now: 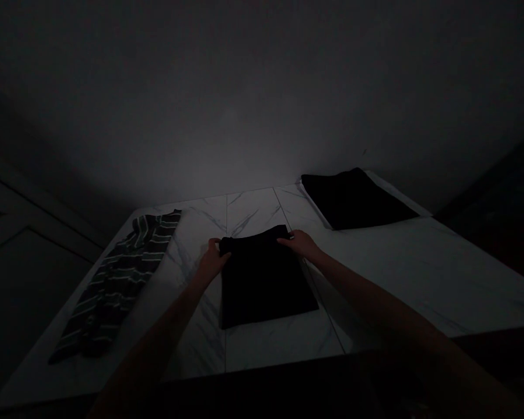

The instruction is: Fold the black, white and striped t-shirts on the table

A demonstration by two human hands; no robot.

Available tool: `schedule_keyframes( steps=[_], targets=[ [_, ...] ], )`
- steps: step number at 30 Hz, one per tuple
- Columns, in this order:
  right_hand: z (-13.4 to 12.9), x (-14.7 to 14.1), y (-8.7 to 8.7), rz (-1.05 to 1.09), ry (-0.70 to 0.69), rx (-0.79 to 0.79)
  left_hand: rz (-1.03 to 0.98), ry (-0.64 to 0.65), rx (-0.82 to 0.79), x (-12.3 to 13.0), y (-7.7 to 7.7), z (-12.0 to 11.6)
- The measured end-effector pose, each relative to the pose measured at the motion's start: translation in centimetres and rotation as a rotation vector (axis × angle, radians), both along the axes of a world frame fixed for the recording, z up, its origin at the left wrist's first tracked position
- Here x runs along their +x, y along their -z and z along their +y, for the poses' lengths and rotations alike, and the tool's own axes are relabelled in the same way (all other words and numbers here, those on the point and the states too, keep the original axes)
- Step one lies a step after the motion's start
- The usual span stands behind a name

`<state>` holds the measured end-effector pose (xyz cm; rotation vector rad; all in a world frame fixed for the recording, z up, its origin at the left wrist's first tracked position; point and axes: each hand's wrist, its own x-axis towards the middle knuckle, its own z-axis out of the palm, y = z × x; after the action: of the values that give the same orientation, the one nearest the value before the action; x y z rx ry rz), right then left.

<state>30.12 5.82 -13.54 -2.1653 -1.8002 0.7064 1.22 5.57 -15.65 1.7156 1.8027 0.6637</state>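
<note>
A black folded garment [266,285] lies on the marble-patterned tabletop in front of me; the dim light hides what kind it is. My left hand [212,259] pinches its upper left corner, thumb on top. At the upper right corner, my right hand [302,243] grips the cloth the same way. Between the hands the top edge is slightly raised and uneven, while the lower part rests flat. To the left lies a dark striped garment [122,273], long and loosely laid, and it is nearest to my left hand.
At the back right, another black folded cloth [358,201] lies on something white. The white marbled table [262,349] runs up to a grey wall [227,105]. A panelled door [30,250] stands at the left. The room is very dark.
</note>
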Motion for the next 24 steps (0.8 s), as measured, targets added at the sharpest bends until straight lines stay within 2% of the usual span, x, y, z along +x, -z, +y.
schedule_keyframes(
  steps=[4, 9, 11, 14, 17, 20, 22, 24],
  targets=[
    [-0.9, 0.2, -0.3, 0.05, -0.038, -0.054, -0.194, 0.163, 0.173, 0.6, 1.3, -0.5],
    [-3.1, 0.4, 0.5, 0.062, -0.156, 0.075, -0.176, 0.142, 0.416, 0.2, 3.2, -2.3],
    [-3.8, 0.6, 1.4, 0.109, -0.193, 0.143, -0.124, 0.184, 0.412, 0.2, 3.3, -2.7],
    [-4.7, 1.6, 3.0, 0.289, -0.208, 0.305, -0.091, 0.275, 0.379, 1.4, 2.3, -3.1],
    [-5.6, 4.6, 4.3, 0.465, -0.158, 0.425, -0.147, 0.349, 0.387, 5.1, 0.5, -3.5],
    [-6.0, 10.6, 4.3, 0.494, -0.052, 0.463, -0.229, 0.447, 0.376, 10.9, -1.8, -3.4],
    [-5.2, 15.8, 2.9, 0.438, 0.039, 0.487, -0.303, 0.526, 0.368, 15.2, -3.4, -2.3],
    [-3.2, 21.1, 0.3, 0.353, 0.119, 0.513, -0.396, 0.592, 0.37, 19.6, -4.9, -0.2]
  ],
)
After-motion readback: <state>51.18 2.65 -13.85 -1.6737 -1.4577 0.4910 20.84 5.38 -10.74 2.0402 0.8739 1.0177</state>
